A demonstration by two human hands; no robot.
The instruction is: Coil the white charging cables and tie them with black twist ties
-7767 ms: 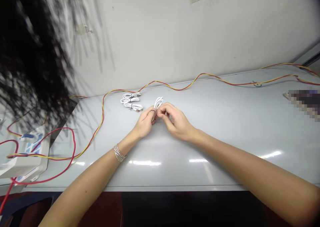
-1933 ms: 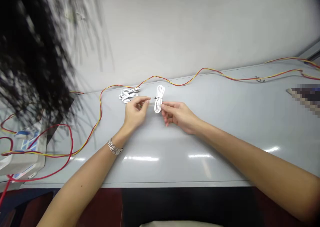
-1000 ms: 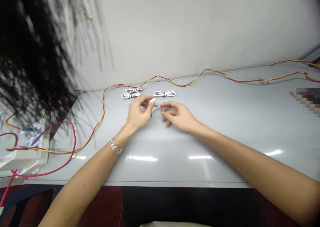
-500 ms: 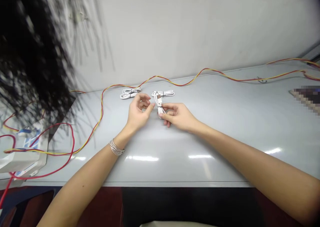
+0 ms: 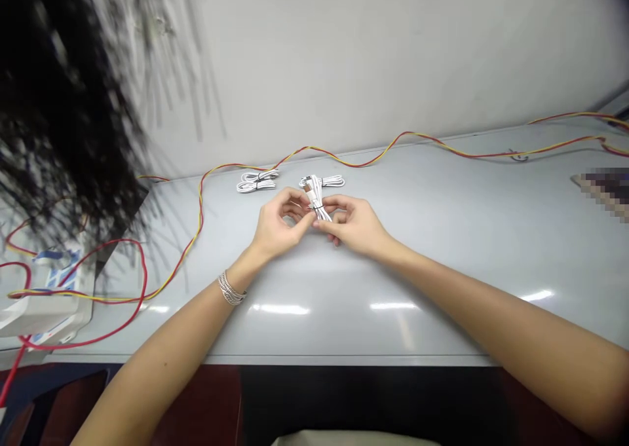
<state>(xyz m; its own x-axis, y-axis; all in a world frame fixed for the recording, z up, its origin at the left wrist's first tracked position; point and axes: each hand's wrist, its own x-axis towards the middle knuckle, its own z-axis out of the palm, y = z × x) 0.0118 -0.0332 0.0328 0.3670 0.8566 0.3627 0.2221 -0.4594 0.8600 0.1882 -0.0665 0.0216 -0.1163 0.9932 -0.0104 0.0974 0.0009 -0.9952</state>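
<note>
Two bare hands are held close together above a pale grey, shiny worktop (image 5: 417,269). A white cable bundle (image 5: 317,202), made of long loops and bound round the middle by a small black tie (image 5: 319,207), is held between them. It stands up at a slant, and it cannot be told if its low end is touching the worktop. The left hand (image 5: 278,226) is on one side, with a silver chain bracelet (image 5: 230,290) on its wrist. The right hand (image 5: 351,226) is on the other side. The right fingers (image 5: 339,204) are clamped on the bundle near the tie, and the left fingers (image 5: 305,213) are pressed on it too.

Two flat white cable coils are laid on the worktop behind the hands. One (image 5: 322,182) is just behind the held bundle, and one (image 5: 256,182) is farther left. A twisted red and yellow wire (image 5: 373,162) is stretched along the back of the worktop, by a white wall (image 5: 393,53). A white plastic box (image 5: 44,312) is seen at the far left.
</note>
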